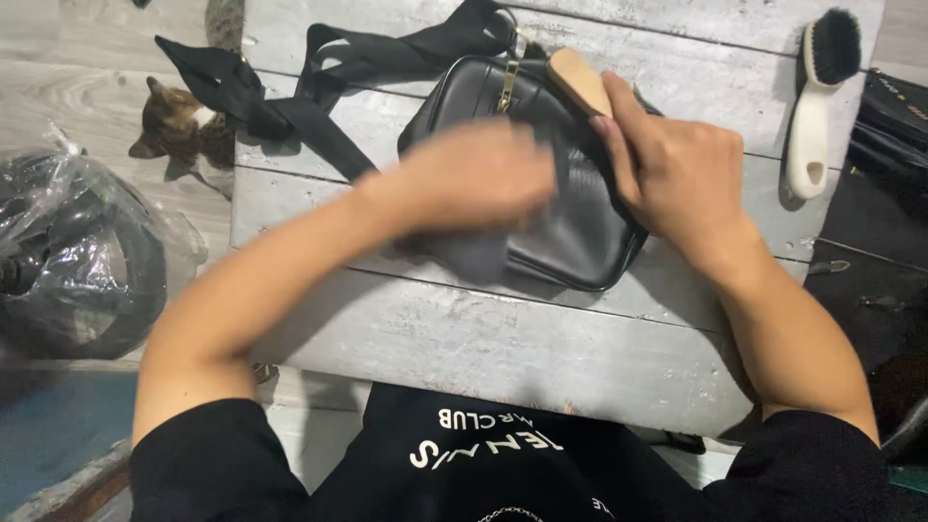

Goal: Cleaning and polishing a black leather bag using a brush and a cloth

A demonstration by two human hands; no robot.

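Head view, looking straight down: a black leather bag lies flat near the middle of a worn grey plank surface, its gold clasp toward the far edge. The right hand rests on the bag's right side, fingers curled shut around a pale wooden brush handle that slants across the bag's upper part; the bristle end is hidden under the hand. The left hand lies over the bag's left half and is smeared by motion, so how far its fingers are spread cannot be told; a greyish cloth-like patch shows just beneath it on the bag, too blurred to say whether it is gripped. The left forearm covers the bag's lower left corner. The bag's wide black strap trails off to the far left of the surface in loose folds. Well apart at the far right corner lies a second brush with a white handle and dark bristles. Dark bags crowd the right edge. On the floor to the left sits a small brown and white cat, and nearer, a dark object wrapped in clear plastic.
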